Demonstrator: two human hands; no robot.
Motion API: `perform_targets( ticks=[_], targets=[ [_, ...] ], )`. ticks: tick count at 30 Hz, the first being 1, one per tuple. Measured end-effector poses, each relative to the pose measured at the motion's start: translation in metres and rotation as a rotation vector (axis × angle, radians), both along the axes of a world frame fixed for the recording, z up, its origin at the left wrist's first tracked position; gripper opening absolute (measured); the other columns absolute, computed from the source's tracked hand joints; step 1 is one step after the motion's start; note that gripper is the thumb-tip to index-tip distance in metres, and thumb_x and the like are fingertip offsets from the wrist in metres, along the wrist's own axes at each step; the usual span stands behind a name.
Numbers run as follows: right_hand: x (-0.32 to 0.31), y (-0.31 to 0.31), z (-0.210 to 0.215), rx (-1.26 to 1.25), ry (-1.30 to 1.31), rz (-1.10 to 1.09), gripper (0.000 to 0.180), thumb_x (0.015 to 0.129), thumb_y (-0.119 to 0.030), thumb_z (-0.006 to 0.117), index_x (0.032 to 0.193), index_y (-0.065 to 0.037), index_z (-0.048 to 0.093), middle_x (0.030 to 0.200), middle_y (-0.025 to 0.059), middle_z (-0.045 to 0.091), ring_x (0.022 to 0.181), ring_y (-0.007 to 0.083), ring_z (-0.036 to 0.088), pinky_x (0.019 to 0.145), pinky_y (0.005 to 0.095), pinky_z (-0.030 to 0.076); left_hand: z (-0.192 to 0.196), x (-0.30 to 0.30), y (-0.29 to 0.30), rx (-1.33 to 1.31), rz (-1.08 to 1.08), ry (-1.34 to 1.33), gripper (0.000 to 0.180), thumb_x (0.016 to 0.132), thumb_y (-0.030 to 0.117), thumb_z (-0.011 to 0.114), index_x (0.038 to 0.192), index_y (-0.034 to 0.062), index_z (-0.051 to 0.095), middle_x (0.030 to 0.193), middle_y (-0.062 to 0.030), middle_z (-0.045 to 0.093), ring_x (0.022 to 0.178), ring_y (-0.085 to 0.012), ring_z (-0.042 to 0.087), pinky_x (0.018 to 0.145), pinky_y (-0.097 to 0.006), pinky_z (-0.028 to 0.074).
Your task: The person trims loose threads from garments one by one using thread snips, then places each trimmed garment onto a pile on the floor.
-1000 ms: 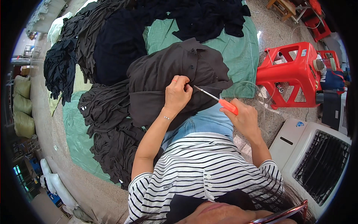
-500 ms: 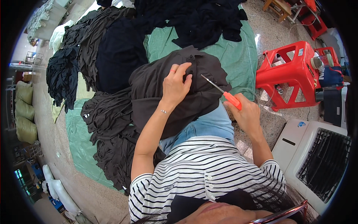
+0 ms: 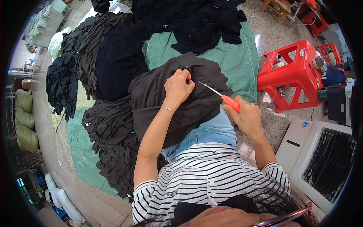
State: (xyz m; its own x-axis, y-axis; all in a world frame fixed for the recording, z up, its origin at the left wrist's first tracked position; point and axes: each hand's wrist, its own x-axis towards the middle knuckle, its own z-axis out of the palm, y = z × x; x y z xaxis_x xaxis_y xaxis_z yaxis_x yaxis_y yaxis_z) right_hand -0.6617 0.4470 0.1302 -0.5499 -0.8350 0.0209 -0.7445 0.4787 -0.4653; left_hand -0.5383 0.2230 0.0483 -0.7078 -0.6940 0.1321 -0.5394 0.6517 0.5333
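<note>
Across my lap lies a dark grey-brown garment (image 3: 159,90), bunched up, with a small button (image 3: 186,67) near its upper edge. My left hand (image 3: 178,86) rests on the garment just below that button, its fingers curled and pinching the cloth at the placket. My right hand (image 3: 245,117) grips a slim pointed tool (image 3: 230,102) with an orange-red handle and a narrow metal shaft. The shaft points up and left over the garment, its tip a short way right of my left fingers. Whether the tip touches the cloth, I cannot tell.
Heaps of dark clothes (image 3: 121,60) lie to the left and ahead on a green sheet (image 3: 242,56). Red plastic stools (image 3: 291,72) stand at the right, holding thread spools (image 3: 318,61). A white air cooler (image 3: 295,151) is at the lower right.
My left hand has lowered slightly, and its spread fingers have closed onto the cloth. The right hand and tool have shifted a little left, with the tip lower.
</note>
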Motion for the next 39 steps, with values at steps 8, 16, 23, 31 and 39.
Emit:
perform_targets(
  ticks=[8, 16, 23, 31, 39],
  targets=[
    [0.002, -0.001, -0.002, 0.074, 0.022, 0.029, 0.041, 0.087, -0.047, 0.072, 0.084, -0.007, 0.061, 0.064, 0.0169, 0.063, 0.061, 0.0398, 0.065, 0.052, 0.0486, 0.047, -0.013, 0.007, -0.001, 0.086, -0.01, 0.148, 0.01, 0.076, 0.006, 0.067, 0.085, 0.0014, 0.065, 0.08, -0.0152, 0.066, 0.075, -0.035, 0.067, 0.07, -0.044, 0.055],
    [0.002, 0.012, -0.013, -0.082, -0.031, -0.081, 0.033, 0.088, -0.039, 0.073, 0.094, -0.009, 0.064, 0.068, 0.0182, 0.064, 0.065, 0.0415, 0.064, 0.056, 0.0484, 0.047, 0.008, 0.038, 0.023, 0.328, 0.078, 0.508, 0.011, 0.088, 0.005, 0.068, 0.098, 0.0026, 0.066, 0.083, -0.0128, 0.067, 0.071, -0.0273, 0.066, 0.067, -0.034, 0.053],
    [-0.004, 0.031, -0.031, -0.095, -0.053, -0.155, 0.032, 0.089, -0.037, 0.072, 0.092, -0.007, 0.06, 0.075, 0.0192, 0.066, 0.068, 0.0425, 0.065, 0.057, 0.0493, 0.046, 0.023, 0.089, 0.088, -0.223, -0.199, 0.104, 0.013, 0.079, 0.012, 0.076, 0.091, 0.0108, 0.069, 0.08, -0.0037, 0.056, 0.077, -0.0238, 0.058, 0.067, -0.036, 0.043],
    [-0.018, 0.027, -0.039, -0.1, -0.127, -0.15, 0.03, 0.088, -0.027, 0.073, 0.107, -0.004, 0.066, 0.088, 0.0183, 0.065, 0.081, 0.0411, 0.063, 0.072, 0.0453, 0.049, 0.02, 0.076, 0.076, -0.228, -0.144, 0.407, 0.011, 0.079, 0.006, 0.076, 0.084, 0.0085, 0.066, 0.078, -0.0056, 0.06, 0.072, -0.0265, 0.059, 0.064, -0.039, 0.043],
    [0.01, 0.021, -0.013, -0.117, -0.077, -0.016, 0.04, 0.086, -0.043, 0.074, 0.1, -0.007, 0.063, 0.087, 0.0131, 0.068, 0.076, 0.038, 0.067, 0.061, 0.0468, 0.05, 0.006, 0.014, -0.003, 0.124, -0.142, 0.23, 0.018, 0.08, 0.003, 0.072, 0.097, 0.0052, 0.071, 0.083, -0.0103, 0.059, 0.067, -0.025, 0.062, 0.065, -0.036, 0.052]
  ],
)
